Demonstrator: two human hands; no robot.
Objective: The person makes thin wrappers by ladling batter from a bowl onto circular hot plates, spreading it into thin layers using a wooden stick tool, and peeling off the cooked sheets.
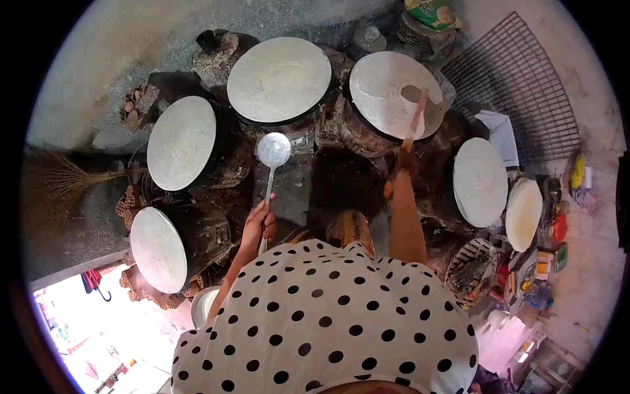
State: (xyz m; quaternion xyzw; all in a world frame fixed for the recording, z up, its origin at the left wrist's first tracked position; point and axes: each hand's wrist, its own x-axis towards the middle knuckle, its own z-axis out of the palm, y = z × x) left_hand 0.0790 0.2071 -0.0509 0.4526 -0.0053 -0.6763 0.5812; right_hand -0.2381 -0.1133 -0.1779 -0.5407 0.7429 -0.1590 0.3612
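My left hand [258, 224] is closed round the handle of a metal ladle [273, 150], whose round bowl points away from me. My right hand [405, 164] grips the handle of a flat wooden spatula [418, 115]. The spatula's far end lies over the white round surface of the back right griddle [384, 88], beside a dark bare patch. Another white-covered griddle [279, 79] is at the back centre. Two more stand at the left, one upper [182, 143] and one lower [158, 250]. On the right is a further white-covered griddle [480, 182].
Round flat breads [524, 215] lie stacked at the right, near a woven basket [471, 270]. A wire grid [515, 92] leans on the right wall. A twig broom [79, 177] is at the left. A pale bowl [202, 307] sits by my left forearm.
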